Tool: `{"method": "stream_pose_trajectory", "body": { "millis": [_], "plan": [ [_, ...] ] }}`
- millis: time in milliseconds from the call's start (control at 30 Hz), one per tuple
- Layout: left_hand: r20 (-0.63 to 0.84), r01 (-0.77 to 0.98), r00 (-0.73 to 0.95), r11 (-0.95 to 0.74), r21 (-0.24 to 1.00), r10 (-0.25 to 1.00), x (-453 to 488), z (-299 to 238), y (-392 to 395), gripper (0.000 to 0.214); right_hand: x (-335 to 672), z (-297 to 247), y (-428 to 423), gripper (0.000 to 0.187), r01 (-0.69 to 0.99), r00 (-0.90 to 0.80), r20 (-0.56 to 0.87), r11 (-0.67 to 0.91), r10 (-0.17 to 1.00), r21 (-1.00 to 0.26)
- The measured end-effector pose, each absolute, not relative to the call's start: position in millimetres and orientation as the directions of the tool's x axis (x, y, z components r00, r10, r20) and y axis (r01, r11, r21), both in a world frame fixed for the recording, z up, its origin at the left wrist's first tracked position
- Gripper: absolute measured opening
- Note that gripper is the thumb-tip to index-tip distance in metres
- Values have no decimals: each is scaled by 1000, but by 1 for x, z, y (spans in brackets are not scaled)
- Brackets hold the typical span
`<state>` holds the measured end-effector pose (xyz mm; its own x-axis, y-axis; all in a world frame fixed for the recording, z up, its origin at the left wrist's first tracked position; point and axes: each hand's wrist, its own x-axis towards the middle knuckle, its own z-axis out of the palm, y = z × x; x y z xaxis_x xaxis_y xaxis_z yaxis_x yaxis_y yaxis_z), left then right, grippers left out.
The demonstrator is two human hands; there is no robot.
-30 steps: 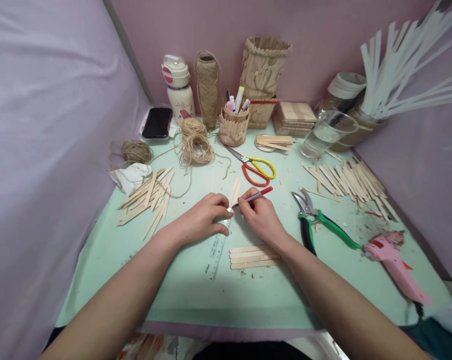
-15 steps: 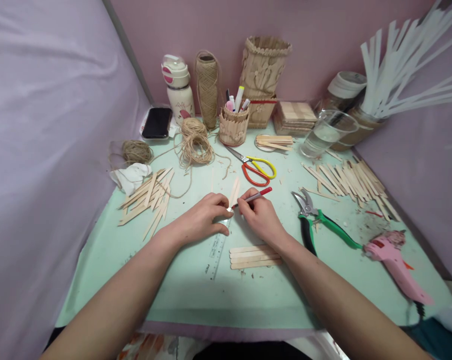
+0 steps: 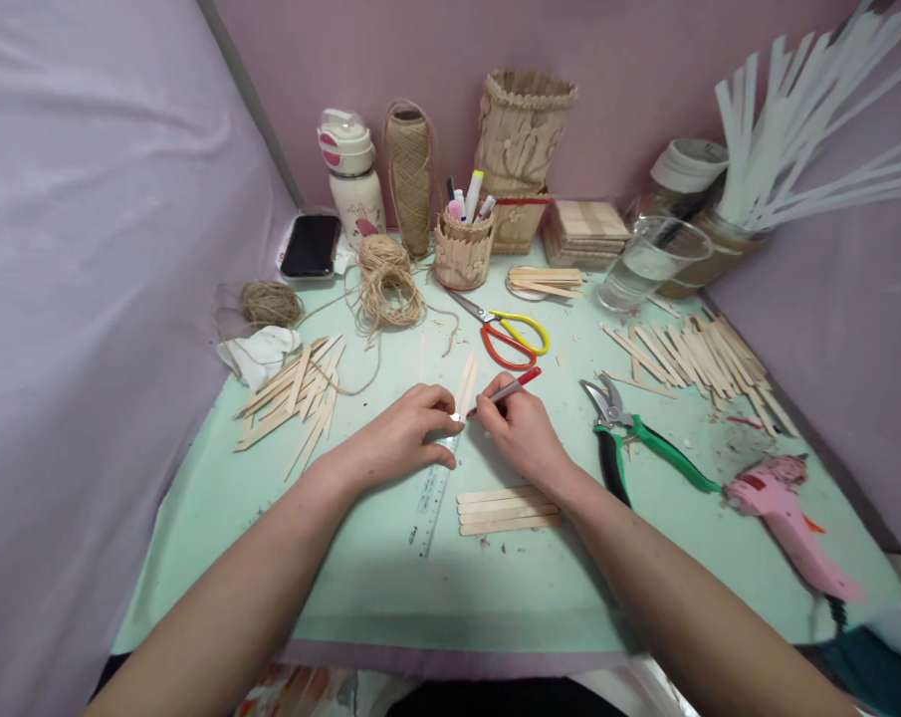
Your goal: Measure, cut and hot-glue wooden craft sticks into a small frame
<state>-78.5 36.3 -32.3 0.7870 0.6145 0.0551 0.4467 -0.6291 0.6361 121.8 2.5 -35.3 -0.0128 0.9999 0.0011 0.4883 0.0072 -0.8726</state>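
My left hand [image 3: 412, 430] is bent over a clear plastic ruler [image 3: 433, 503], its fingers and thumb holding it against the table. Just past those fingertips, pale craft sticks [image 3: 467, 378] jut out along the ruler's far end. How the sticks lie under the fingers is hidden. A pen [image 3: 516, 384] with a red cap end sits in the grip of my right hand [image 3: 521, 428], its tip close to the sticks and the left fingertips. Near my right wrist, several craft sticks [image 3: 506, 511] lie side by side.
Scissors [image 3: 510, 334] lie beyond my hands. Green-handled pruning shears [image 3: 621, 433] and a pink glue gun [image 3: 786, 523] rest at the right. Loose sticks [image 3: 297, 393] are at the left, more sticks [image 3: 696, 358] at the right. A cup of water [image 3: 648, 269] stands at the back right.
The pen's tip has shifted very slightly, along with my right fingers. My left hand and the ruler stay in place.
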Motion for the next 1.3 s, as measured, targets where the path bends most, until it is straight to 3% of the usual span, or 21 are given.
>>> {"method": "stream_pose_trajectory", "body": {
  "millis": [300,567,867,1000,1133,1300],
  "plan": [
    [36,454,787,-617,642,616,-78,-29,35,31,122,-37,1,18,425,40,6,-11,999,-905],
    [-39,539,757,-589,602,653,-82,-19,33,51,124,-39,1,18,403,35,0,-14,999,-915],
    [-119,631,695,-522,574,709,-94,-12,37,46,124,-38,0,17,373,36,-15,-27,999,-928],
    [-126,653,677,-514,556,725,-96,-9,38,39,126,-37,-3,17,332,49,47,28,998,-943],
    [-111,647,676,-516,562,728,-97,-11,38,38,128,-37,-6,26,238,42,88,75,995,-968],
    [-115,654,658,-490,576,744,-98,-13,39,40,129,-39,-7,28,244,6,76,72,997,-967]
  ]
}}
